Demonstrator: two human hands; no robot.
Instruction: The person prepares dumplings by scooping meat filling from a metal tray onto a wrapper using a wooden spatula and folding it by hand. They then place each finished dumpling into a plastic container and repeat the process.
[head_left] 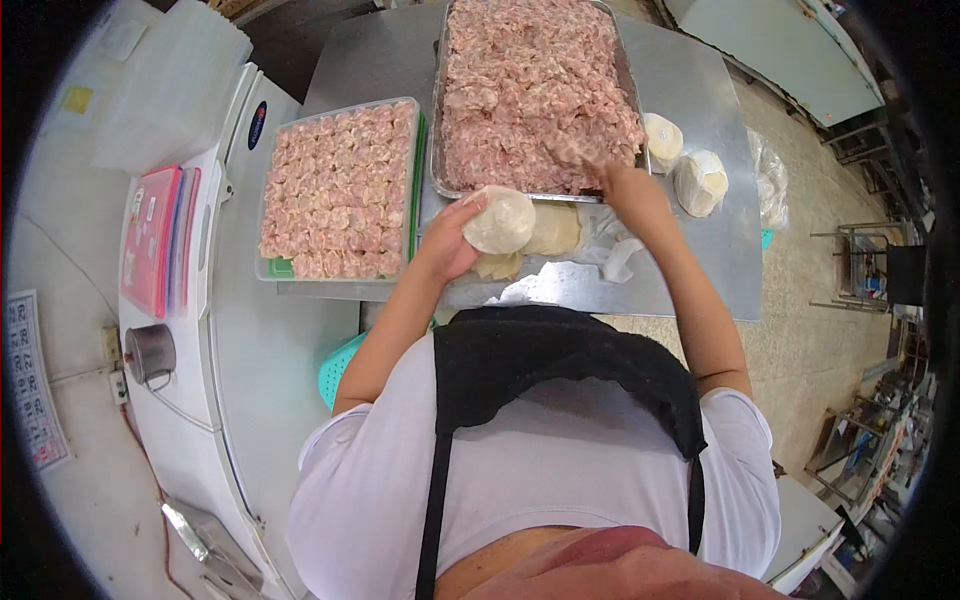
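Note:
My left hand (450, 243) is closed on the edge of a round, pale dumpling wrapper (500, 222), held up in front of the metal tray's near edge. My right hand (636, 198) is at the near right corner of the metal tray (437, 150). Its fingers are bent down at the ground meat (540, 85) heaped there, and what they grip is hidden. More wrappers (552, 232) lie on the table just beyond the held one, partly covered by it. To the left, rows of filled dumplings (335, 190) fill a clear plastic tray (264, 240).
Two wrapped round stacks (700, 183) stand right of the meat tray, near a clear plastic bag (768, 175). Crumpled plastic (622, 260) lies on the steel table (720, 270) near my right forearm. A white freezer (185, 390) with pink lids (155, 240) and a metal mug (150, 352) is at left.

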